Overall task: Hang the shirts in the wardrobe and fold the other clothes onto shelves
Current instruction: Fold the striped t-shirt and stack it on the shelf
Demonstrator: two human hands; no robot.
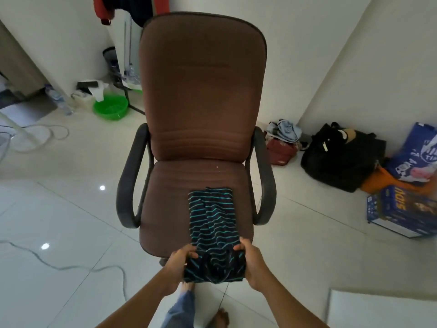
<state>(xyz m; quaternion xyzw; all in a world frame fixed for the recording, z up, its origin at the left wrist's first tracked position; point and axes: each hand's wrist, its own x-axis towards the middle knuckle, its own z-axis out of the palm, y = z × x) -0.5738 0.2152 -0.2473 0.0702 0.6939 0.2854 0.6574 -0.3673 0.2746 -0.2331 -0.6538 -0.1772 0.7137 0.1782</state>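
Nearest: left hand (pixel 180 263) and right hand (pixel 251 261) each pinch a near corner of the striped garment (pixel 212 223), fingers curled over its edge, thumbs beneath. Garment dark with teal stripes, laid lengthwise on the seat of the brown office chair (pixel 203 98), near end hanging past the front edge. Beyond, left: green basin (pixel 111 108) on floor tiles. Right, along wall: black bag (pixel 340 157), blue box (pixel 402 211).

I read yellow letters, turned upside down, that look like "SIDU" on the blue box (pixel 402 210) at the right. On the blue bag (pixel 419 147) behind it I make out only "TIP".
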